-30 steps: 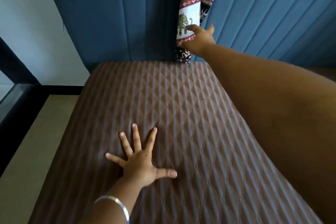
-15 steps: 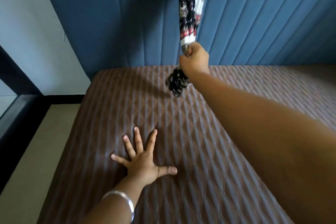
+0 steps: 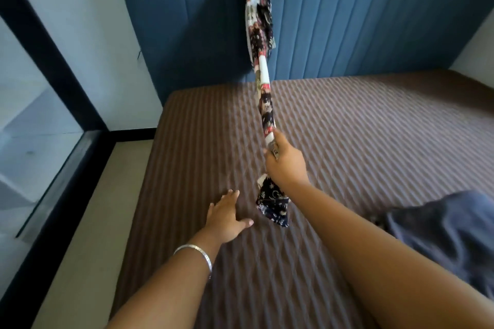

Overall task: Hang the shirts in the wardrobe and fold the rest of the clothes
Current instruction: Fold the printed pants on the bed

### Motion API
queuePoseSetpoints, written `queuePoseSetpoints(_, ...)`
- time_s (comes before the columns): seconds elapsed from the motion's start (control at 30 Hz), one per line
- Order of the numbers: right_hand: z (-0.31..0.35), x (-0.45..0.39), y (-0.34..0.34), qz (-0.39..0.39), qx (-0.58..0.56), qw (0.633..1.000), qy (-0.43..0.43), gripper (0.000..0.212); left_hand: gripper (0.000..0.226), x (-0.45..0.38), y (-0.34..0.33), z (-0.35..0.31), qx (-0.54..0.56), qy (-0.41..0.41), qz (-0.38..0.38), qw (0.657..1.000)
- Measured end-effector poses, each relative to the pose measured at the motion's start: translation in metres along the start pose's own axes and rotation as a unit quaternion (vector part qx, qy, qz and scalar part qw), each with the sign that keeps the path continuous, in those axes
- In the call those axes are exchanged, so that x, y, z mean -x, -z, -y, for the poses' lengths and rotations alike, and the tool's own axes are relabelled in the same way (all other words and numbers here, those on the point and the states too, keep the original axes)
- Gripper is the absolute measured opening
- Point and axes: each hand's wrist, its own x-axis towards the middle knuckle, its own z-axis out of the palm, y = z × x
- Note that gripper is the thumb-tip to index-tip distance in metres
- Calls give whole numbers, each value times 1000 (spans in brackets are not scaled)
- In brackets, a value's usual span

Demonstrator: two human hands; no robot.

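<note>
- Right hand (image 3: pixel 285 161) — fingers curled round the black, white and red printed cloth garment (image 3: pixel 263 93), which stretches taut from the fist up to the blue padded headboard (image 3: pixel 347 21); a loose end hangs below the fist.
- Left hand (image 3: pixel 226 215) — fingers straight, flat on the brown quilted mattress (image 3: pixel 361 128), just left of that loose end.
- Dark grey crumpled cloth (image 3: pixel 441 235) lies on the mattress, right of the right forearm.

The patterned garment (image 3: pixel 263 35) is cut off by the top edge at 12 o'clock, so what holds it up is not visible. Its print is too blurred to read. The dark cloth (image 3: pixel 449 235) at 4 o'clock runs past the right edge, and its kind cannot be told.
</note>
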Motion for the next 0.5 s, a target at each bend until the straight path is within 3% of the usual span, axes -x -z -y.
queuePoseSetpoints(0.07,-3,39,8,58,81,995,1,60,86,32,-4,0,75,2,2,997)
queuePoseSetpoints(0.17,-1,92,24,180,189,965,-3,58,60,70,-14,1,250,54,-60,965)
queuePoseSetpoints(0.27,10,138,47,343,301,889,24,40,51,93,-23,3,348,114,-88,927)
queuePoseSetpoints(0.33,13,165,55,463,315,828,33,23,63,109,-31,4,298,84,-85,947)
queuePoseSetpoints(0.4,12,195,64,560,281,779,9,10,84,132,-39,-4,188,-13,-84,979)
queuePoseSetpoints(0.5,9,229,76,639,208,740,-35,6,94,154,-46,-24,7,-125,-40,991)
